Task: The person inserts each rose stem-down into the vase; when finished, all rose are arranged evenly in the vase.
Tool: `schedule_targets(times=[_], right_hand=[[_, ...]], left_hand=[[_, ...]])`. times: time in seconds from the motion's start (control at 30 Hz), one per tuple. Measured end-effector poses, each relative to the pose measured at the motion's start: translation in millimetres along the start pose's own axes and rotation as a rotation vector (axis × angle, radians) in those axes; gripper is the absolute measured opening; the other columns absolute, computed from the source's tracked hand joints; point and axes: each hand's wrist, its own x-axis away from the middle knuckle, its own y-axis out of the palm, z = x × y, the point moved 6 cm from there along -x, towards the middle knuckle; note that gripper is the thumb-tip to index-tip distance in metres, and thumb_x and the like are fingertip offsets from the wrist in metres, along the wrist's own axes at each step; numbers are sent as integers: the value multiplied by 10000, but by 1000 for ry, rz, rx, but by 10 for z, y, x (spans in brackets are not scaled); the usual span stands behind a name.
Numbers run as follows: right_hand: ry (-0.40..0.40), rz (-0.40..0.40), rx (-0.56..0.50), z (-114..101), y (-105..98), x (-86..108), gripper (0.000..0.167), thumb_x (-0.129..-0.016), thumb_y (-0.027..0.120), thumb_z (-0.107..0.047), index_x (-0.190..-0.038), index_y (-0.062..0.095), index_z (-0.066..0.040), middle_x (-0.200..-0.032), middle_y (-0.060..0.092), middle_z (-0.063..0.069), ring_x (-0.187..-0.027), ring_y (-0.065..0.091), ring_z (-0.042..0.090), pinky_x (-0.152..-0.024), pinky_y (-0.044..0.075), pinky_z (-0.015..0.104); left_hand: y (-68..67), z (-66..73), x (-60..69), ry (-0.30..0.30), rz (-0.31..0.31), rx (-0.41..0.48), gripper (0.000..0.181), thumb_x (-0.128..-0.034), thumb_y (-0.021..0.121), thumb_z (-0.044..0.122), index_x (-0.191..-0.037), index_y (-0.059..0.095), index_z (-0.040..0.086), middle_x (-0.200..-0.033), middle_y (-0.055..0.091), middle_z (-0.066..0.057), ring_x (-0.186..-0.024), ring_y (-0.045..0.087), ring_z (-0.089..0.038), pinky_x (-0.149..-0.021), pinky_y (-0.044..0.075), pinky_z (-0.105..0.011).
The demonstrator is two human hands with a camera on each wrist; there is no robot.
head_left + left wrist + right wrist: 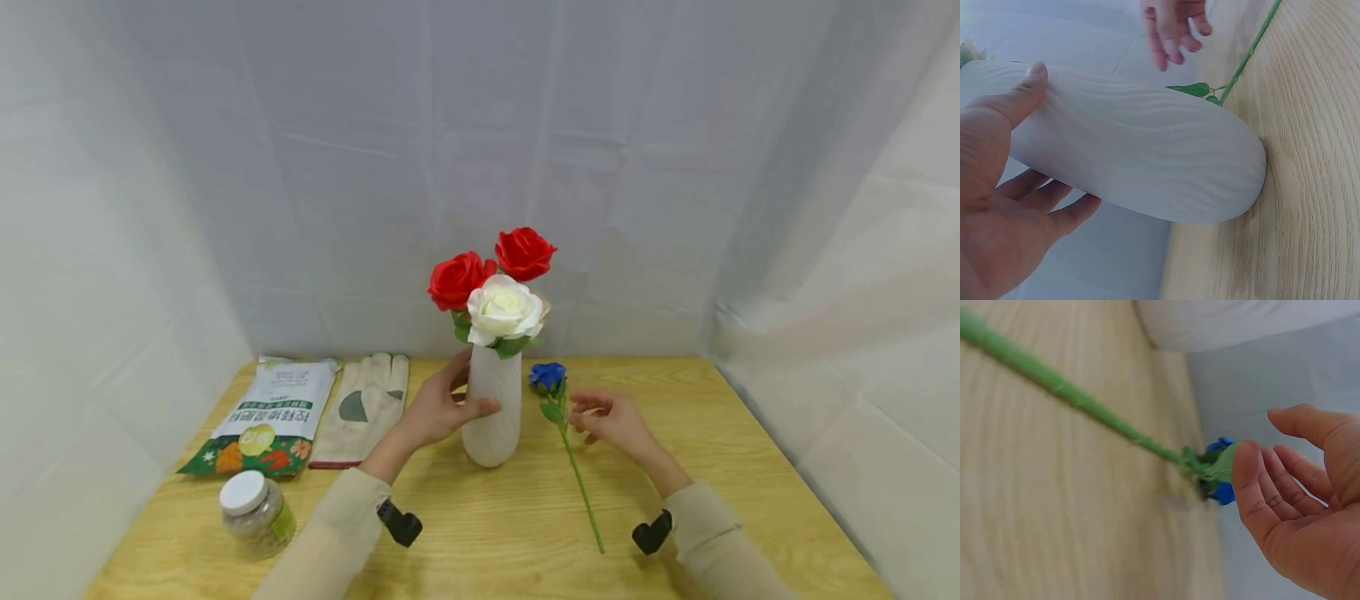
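A white vase (492,408) with a wavy ribbed surface stands upright near the middle of the table. It holds red roses (525,253) and a white rose (504,308). My left hand (442,406) grips the vase from the left, thumb across its front and fingers behind. To the right of the vase a blue rose (548,377) lies on the table, its long green stem (581,483) pointing toward me. My right hand (611,421) hovers just right of the stem, fingers loosely bent and nothing between them; in the right wrist view its fingertips (1247,456) overlap a leaf.
At the left lie a fertilizer bag (281,404) and a pair of pale work gloves (375,392). A jar with a white lid (257,512) stands nearer to me. White curtains (360,167) enclose the wooden table (487,533) at the back and sides.
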Motion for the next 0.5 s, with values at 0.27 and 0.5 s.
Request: schedule_targets(times=[0.27, 0.5], right_hand=[[88, -14, -15, 243, 127, 6, 458, -946, 754, -56, -1336, 624, 147, -1133, 707, 281, -815, 758, 236, -664, 662, 378], [186, -5, 80, 356, 208, 12, 504, -880, 824, -58, -1303, 644, 148, -1087, 705, 225, -708, 743, 179, -646, 654, 337]], left_hand=[[5, 2, -3, -9, 1, 0, 917, -948, 819, 201, -1679, 273, 106, -1627, 461, -175, -1436, 539, -399, -1103, 531, -555], [0, 14, -1, -6, 0, -8, 916, -951, 816, 219, -1678, 272, 101, -1632, 456, -179, -1435, 540, -400, -1104, 529, -558]])
